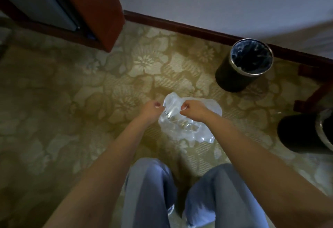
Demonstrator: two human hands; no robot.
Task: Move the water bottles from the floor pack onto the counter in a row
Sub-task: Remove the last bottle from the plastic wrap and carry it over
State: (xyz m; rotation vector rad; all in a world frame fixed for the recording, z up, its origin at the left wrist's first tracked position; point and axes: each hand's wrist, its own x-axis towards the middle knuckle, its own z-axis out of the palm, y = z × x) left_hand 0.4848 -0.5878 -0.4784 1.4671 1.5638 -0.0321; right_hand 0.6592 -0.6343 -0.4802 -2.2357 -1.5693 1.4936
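I read, 12 o'clock: clear crinkled plastic pack wrap (pixel 189 132), glossy | underfoot: beige floral carpet (pixel 72 101), matt, woven | 2 o'clock: round black bin (pixel 230 78), shiny metal rim | 10 o'clock: reddish wood cabinet panel (pixel 93 8), smooth

Both hands (pixel 171 109) pinch the floor pack's (pixel 187 130) clear plastic wrap.

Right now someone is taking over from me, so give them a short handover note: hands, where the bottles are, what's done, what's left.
Left hand pinches the clear wrap at the top of the floor pack; right hand pinches it just beside.
The pack lies on the patterned carpet, near a black bin. The bottles are inside the wrap, blurred.
Done: no bottle is out.
Left: open the wrap, carry the bottles to the counter, not in view, and line them up.
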